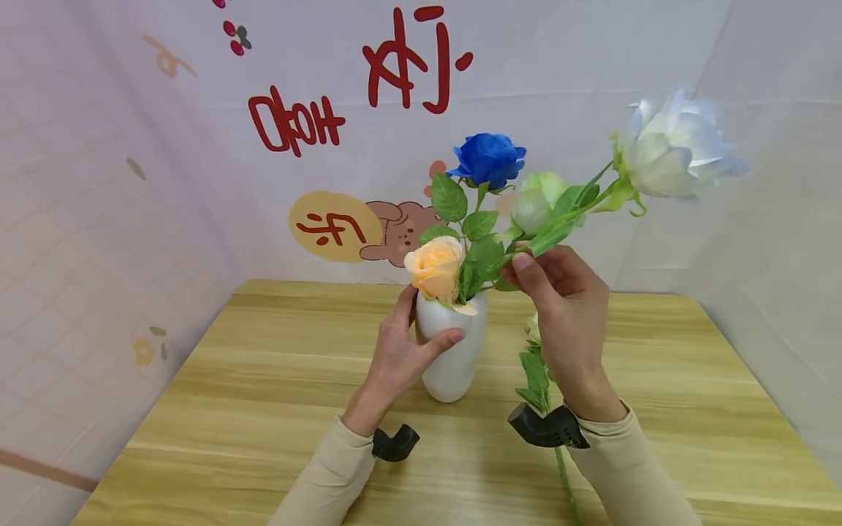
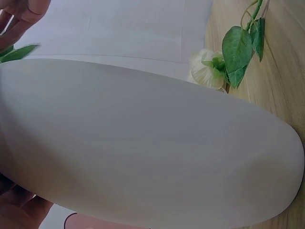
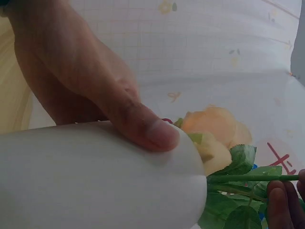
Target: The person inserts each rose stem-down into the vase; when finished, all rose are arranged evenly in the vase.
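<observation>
White vase (image 1: 449, 358) gripped, pale flower (image 1: 677, 150) pinched by its stem (image 1: 582, 212)

The right hand (image 1: 572, 314) pinches the green stem between thumb and fingers, just above and right of the vase's mouth; the bloom, white tinged with blue, leans out to the right. In the right wrist view, a stem runs from the mouth to the fingers — how deep it sits cannot be seen. The left hand (image 1: 397, 354) grips the vase's upper part, thumb on the near side, fingers mostly hidden behind. At the mouth are a peach rose (image 1: 435, 269), low on the left, and a blue rose (image 1: 490, 159), higher up — with a greenish-white flower (image 1: 536, 204) to its right. On the wooden table (image 1: 276, 380), right of the upright vase, a cream flower (image 1: 533, 330) lies, stem toward the near edge. On the far side hangs a white backdrop (image 1: 559, 66) with red lettering (image 1: 442, 66).
</observation>
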### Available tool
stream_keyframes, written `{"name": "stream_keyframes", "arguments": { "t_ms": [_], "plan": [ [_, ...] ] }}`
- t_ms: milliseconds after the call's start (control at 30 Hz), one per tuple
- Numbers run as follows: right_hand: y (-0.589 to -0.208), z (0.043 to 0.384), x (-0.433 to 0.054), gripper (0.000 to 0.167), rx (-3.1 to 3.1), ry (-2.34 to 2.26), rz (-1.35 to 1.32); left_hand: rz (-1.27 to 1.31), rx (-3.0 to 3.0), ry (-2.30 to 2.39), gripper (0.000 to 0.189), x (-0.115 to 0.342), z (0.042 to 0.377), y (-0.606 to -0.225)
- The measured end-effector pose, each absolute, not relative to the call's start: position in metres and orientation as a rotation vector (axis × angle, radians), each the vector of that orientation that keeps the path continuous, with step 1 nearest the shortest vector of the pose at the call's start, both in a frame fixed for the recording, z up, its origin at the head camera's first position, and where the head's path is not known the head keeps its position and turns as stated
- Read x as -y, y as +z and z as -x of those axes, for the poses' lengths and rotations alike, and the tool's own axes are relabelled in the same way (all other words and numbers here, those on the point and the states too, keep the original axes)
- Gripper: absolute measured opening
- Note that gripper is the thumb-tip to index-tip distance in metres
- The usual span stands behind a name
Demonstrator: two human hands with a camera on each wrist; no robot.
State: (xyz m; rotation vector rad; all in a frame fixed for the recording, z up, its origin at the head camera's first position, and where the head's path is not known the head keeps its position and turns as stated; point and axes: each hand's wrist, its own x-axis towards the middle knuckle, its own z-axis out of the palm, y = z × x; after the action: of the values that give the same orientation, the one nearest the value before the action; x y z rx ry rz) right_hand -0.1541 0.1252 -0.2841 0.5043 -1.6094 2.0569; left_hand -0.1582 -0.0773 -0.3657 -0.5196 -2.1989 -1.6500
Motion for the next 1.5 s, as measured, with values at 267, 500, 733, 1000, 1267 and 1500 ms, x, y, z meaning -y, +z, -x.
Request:
{"name": "stream_keyframes", "arguments": {
  "t_ms": [267, 500, 733, 1000, 1267, 1500],
  "plan": [
    [-0.299, 0.152, -0.121, 0.017, 1.686, 1.941, -0.434, 0.536, 2.190, -1.654, 0.105, 0.077, 0.157, -0.367],
    [-0.311, 0.155, -0.116, 0.012, 1.682, 1.918, -0.482, 0.534, 2.192, -1.659, 0.107, 0.075, 0.158, -0.368],
    [-0.320, 0.159, -0.113, 0.007, 1.723, 1.929, -0.446, 0.542, 2.182, -1.656, 0.105, 0.073, 0.159, -0.368],
    [-0.320, 0.155, -0.119, 0.014, 1.703, 1.973, -0.482, 0.540, 2.184, -1.661, 0.104, 0.073, 0.158, -0.367],
    [-0.313, 0.142, -0.124, 0.025, 1.596, 2.100, -0.413, 0.534, 2.181, -1.665, 0.102, 0.074, 0.158, -0.367],
    [-0.311, 0.141, -0.127, 0.014, 1.714, 1.967, -0.313, 0.517, 2.194, -1.651, 0.103, 0.074, 0.158, -0.367]
  ]
}}
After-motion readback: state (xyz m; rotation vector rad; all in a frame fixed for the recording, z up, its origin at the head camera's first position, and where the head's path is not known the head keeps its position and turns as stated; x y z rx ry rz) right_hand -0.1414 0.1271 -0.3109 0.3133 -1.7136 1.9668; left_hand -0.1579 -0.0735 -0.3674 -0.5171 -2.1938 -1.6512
